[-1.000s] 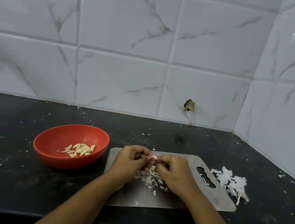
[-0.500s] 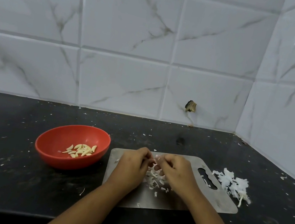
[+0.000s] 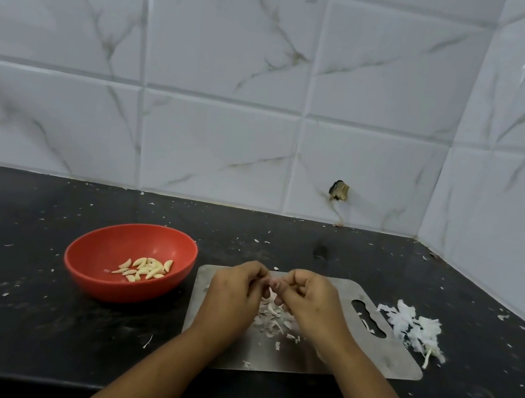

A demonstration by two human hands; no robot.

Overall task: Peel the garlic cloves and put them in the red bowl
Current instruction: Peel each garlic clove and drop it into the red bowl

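- Pinching with curled fingers (image 3: pixel 259 273) of the left hand (image 3: pixel 232 298) and of the right hand (image 3: pixel 312 306), tip to tip, over the far half of the steel cutting board (image 3: pixel 384 354).
- Gripping a garlic clove (image 3: pixel 274 283) between those tips; mostly hidden, with only a pale pinkish bit showing.
- Holding it just above a litter of peel scraps (image 3: pixel 272 320) on the board, near the front edge of the counter (image 3: pixel 9 313) and right of its middle.
- Looks like mid-peel: working skin off this clove, not yet moving it to the bowl.
- Red bowl (image 3: pixel 120 291) just beside the board's left edge, further along the counter toward its left end, with a small heap of peeled cloves (image 3: pixel 145 269) lying inside.
- Larger pile of papery skins (image 3: pixel 413 328) just off the board's right end, toward the counter's right edge.
- Next, most likely: strip the last skin with the fingertips, drop it on the board, carry the bare clove left over the bowl's rim and let go.
- Calls for a light, steady pinch to keep a slick clove from slipping away.
- Cannot tell whether any unpeeled cloves remain; none plainly visible.
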